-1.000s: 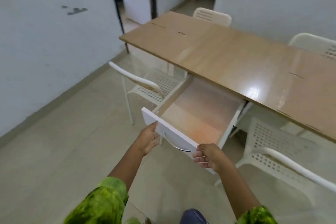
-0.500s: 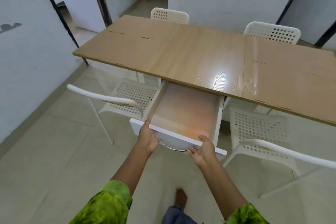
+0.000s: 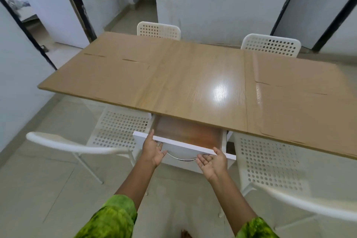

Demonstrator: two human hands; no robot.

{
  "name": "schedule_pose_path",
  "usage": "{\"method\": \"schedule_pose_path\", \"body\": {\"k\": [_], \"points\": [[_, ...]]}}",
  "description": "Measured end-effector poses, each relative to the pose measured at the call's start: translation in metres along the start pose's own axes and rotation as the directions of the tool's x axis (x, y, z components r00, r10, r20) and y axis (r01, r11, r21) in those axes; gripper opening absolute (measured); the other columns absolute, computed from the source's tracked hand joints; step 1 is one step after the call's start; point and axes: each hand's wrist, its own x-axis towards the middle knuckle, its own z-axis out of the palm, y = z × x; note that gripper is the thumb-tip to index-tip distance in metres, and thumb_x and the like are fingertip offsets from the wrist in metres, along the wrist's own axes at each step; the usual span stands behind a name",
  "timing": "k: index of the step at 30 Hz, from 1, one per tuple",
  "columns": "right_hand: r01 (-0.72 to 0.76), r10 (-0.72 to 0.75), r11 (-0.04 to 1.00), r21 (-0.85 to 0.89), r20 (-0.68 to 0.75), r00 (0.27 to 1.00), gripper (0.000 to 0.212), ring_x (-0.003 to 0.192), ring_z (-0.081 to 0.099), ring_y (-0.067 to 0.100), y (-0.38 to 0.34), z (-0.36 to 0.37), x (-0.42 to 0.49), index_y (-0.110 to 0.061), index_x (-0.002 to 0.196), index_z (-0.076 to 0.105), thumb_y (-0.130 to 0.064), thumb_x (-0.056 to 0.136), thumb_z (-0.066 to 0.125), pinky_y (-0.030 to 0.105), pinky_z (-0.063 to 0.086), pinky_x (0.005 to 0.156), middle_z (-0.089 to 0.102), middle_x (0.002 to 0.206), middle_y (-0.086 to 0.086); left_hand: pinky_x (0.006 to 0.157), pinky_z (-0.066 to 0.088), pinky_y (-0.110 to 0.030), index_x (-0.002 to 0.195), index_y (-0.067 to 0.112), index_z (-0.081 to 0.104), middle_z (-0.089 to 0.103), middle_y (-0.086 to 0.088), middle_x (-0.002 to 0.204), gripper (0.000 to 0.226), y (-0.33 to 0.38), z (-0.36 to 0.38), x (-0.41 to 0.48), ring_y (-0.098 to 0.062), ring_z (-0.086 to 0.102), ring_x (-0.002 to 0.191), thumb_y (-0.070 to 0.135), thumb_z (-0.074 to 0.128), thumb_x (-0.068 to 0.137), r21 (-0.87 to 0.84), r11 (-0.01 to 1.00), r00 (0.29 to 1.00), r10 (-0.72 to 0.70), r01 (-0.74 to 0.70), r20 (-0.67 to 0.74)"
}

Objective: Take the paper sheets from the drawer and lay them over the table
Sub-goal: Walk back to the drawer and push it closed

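Two matte brown paper sheets lie flat on the wooden table [image 3: 193, 83]: one sheet [image 3: 108, 75] over its left part, another sheet [image 3: 301, 100] over its right part. The white drawer [image 3: 185, 151] sticks partly out from under the near edge, and what shows of its wooden bottom is bare. My left hand [image 3: 153, 149] rests flat on the drawer front with its thumb over the top edge. My right hand [image 3: 212, 162] is at the front's right end, palm showing, fingers spread, thumb at the top edge. Neither hand holds paper.
White perforated chairs stand around the table: one at near left [image 3: 119, 127], one at near right [image 3: 270, 162], and two behind the far edge [image 3: 158, 30] [image 3: 270, 44]. Doorways open at far left and far right. A bare foot shows on the tiled floor below.
The drawer has slid back under the table, so less of its inside shows. My right hand has opened from a curled grip to a flat palm. The view has swung to face the table.
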Motion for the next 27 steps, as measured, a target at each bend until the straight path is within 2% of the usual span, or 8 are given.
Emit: {"method": "schedule_pose_path", "body": {"k": [11,12,14,16,18,22,25,27], "points": [[0.087,-0.091,0.988,0.132,0.030,0.995,0.057,0.130,0.040,0.031,-0.031,0.047,0.047,-0.009,0.145,0.028,-0.041,0.097,0.029,0.048,0.028,0.109,0.039,0.145,0.012,0.113,0.024,-0.046,0.150,0.012,0.013,0.017,-0.008,0.157,0.070,0.037,0.050,0.074,-0.025,0.028,0.141,0.045,0.040,0.095,-0.026,0.998,0.996,-0.061,0.062,0.059],[0.088,-0.095,0.987,0.133,0.041,0.995,0.058,0.125,0.043,0.030,-0.032,0.051,0.052,-0.011,0.145,0.028,-0.044,0.097,0.029,0.048,0.028,0.109,0.040,0.144,0.010,0.112,0.025,-0.044,0.149,0.012,0.016,0.024,-0.008,0.154,0.070,0.040,0.051,0.082,-0.025,0.036,0.135,0.046,0.042,0.094,-0.026,0.998,0.994,-0.058,0.061,0.089],[0.094,-0.102,0.986,0.140,0.049,0.994,0.060,0.118,0.044,0.029,-0.034,0.058,0.059,-0.015,0.146,0.025,-0.048,0.095,0.029,0.048,0.027,0.108,0.038,0.146,0.007,0.109,0.030,-0.040,0.143,0.011,0.031,0.047,-0.008,0.125,0.066,0.042,0.052,0.096,-0.020,0.053,0.094,0.046,0.046,0.091,-0.040,0.998,0.994,-0.045,0.050,0.104],[0.093,-0.102,0.982,0.163,0.049,0.994,0.063,0.117,0.044,0.029,-0.033,0.063,0.064,-0.017,0.147,0.023,-0.050,0.094,0.030,0.048,0.028,0.107,0.038,0.146,0.007,0.106,0.033,-0.039,0.125,0.011,0.045,0.047,-0.006,0.091,0.049,0.040,0.047,0.107,-0.017,0.040,0.066,0.046,0.048,0.089,-0.065,0.997,0.997,-0.041,0.045,0.071],[0.104,-0.112,0.978,0.182,0.036,0.993,0.063,0.115,0.044,0.030,-0.031,0.064,0.068,-0.017,0.145,0.026,-0.051,0.092,0.032,0.048,0.029,0.106,0.044,0.138,0.007,0.106,0.034,-0.039,0.119,0.015,0.044,0.039,-0.005,0.076,0.042,0.039,0.041,0.114,-0.018,0.036,0.062,0.045,0.048,0.088,-0.106,0.993,0.997,-0.051,0.056,0.050],[0.135,-0.143,0.974,0.181,0.031,0.989,0.060,0.115,0.043,0.029,-0.028,0.065,0.071,-0.018,0.144,0.029,-0.050,0.093,0.032,0.048,0.029,0.106,0.040,0.144,0.007,0.099,0.038,-0.039,0.122,0.014,0.040,0.043,-0.006,0.080,0.047,0.044,0.042,0.110,-0.022,0.045,0.072,0.045,0.049,0.087,-0.117,0.990,0.995,-0.064,0.073,0.081],[0.146,-0.148,0.974,0.173,-0.002,0.989,0.058,0.114,0.043,0.028,-0.027,0.068,0.065,-0.016,0.143,0.029,-0.047,0.095,0.031,0.047,0.028,0.108,0.044,0.137,0.010,0.109,0.032,-0.040,0.134,0.008,0.039,0.051,-0.010,0.117,0.056,0.051,0.045,0.099,-0.025,0.049,0.115,0.042,0.046,0.090,-0.060,0.993,0.991,-0.097,0.103,0.091],[0.162,-0.159,0.979,0.125,-0.030,0.987,0.058,0.116,0.045,0.029,-0.025,0.070,0.064,-0.013,0.145,0.026,-0.043,0.096,0.032,0.046,0.031,0.105,0.046,0.130,0.012,0.111,0.030,-0.042,0.142,0.007,0.032,0.039,-0.013,0.143,0.059,0.057,0.048,0.092,-0.027,0.040,0.131,0.037,0.046,0.093,0.033,0.993,0.992,-0.117,0.116,0.040]]}}
